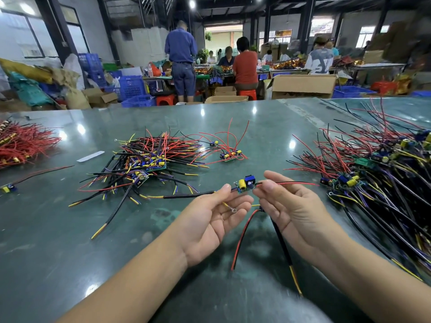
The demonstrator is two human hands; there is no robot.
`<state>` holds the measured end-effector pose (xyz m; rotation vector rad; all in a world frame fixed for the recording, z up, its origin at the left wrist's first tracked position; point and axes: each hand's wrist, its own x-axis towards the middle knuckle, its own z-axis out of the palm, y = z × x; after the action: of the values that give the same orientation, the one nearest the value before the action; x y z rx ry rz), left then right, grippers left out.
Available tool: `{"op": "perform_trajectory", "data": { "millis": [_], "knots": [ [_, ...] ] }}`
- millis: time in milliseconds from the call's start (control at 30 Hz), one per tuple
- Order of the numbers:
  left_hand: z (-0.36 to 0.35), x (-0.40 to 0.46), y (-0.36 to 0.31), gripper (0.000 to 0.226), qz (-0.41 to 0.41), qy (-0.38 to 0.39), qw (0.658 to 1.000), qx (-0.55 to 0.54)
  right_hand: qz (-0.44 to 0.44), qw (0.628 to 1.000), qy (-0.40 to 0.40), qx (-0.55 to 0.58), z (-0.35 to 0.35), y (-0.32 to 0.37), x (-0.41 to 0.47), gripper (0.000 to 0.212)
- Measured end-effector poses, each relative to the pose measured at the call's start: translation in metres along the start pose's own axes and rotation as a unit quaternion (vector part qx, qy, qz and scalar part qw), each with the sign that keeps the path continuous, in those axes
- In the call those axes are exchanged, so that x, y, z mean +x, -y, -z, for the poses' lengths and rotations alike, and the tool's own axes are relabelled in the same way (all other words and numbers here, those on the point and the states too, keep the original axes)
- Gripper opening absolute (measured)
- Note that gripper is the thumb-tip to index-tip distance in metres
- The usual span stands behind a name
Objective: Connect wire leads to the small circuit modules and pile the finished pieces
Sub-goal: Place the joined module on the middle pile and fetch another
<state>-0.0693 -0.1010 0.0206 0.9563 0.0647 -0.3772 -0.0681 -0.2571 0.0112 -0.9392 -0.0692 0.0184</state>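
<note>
Both bare forearms are reaching forward from the near edge of the counter (70,229), converging toward the small circuit module (243,184) held up between the hands. The left hand (210,220) is lying palm up just left of and below the module, its thumb and forefinger pinching the module's left end while the other fingers are curling loosely upward. The right hand (289,206) is sitting palm up just right of the module, thumb and forefinger pinching its right end, remaining fingers relaxed. The two grips are nearly touching, wrists angled inward
</note>
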Motion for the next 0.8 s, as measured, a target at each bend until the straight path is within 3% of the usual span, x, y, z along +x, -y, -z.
{"op": "perform_trajectory", "data": {
  "millis": [167, 367, 533, 700, 800],
  "knots": [
    [-0.001, 0.0, -0.002, 0.029, 0.034, 0.006, 0.998, -0.06, -0.02, 0.999, 0.02, 0.032, -0.001, 0.002, 0.001, 0.037],
    [-0.002, -0.002, -0.002, 0.027, 0.036, 0.015, 0.998, -0.048, -0.019, 0.998, 0.022, 0.049, -0.001, 0.002, 0.0, 0.042],
    [-0.004, -0.006, -0.004, 0.028, 0.072, 0.032, 0.994, -0.082, -0.023, 0.998, 0.011, 0.055, -0.006, 0.005, -0.004, 0.032],
    [-0.004, -0.008, -0.006, 0.031, 0.11, 0.045, 0.986, -0.119, -0.011, 0.998, 0.029, 0.057, -0.01, 0.009, -0.01, 0.022],
    [-0.002, -0.008, -0.009, 0.02, 0.131, 0.057, 0.981, -0.134, 0.015, 0.999, 0.036, 0.034, -0.012, 0.009, -0.01, 0.029]
  ]
}}
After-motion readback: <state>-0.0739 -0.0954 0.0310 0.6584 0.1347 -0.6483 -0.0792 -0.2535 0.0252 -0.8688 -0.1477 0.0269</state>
